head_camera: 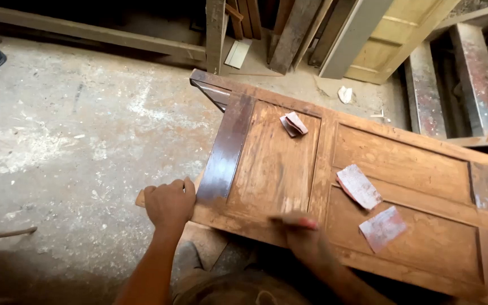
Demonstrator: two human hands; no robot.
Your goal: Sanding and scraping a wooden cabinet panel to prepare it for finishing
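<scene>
Currently I see my left hand (170,203) clamped on the wooden door's (362,186) near corner while my right hand (303,237), blurred, closes on a sandpaper scrap (297,221) against the bottom rail; best keep strokes flat, along the grain.

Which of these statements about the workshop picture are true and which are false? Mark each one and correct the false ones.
1. The left hand grips the corner of the wooden door panel. True.
2. The right hand is raised well above the door. False: it rests on the door's lower rail, blurred, with something reddish under the fingers.
3. Three loose sheets of sandpaper lie on the door: a folded one and two flat ones. True.
4. The door lies on a tiled floor. False: the floor is rough, dusty concrete.
</scene>
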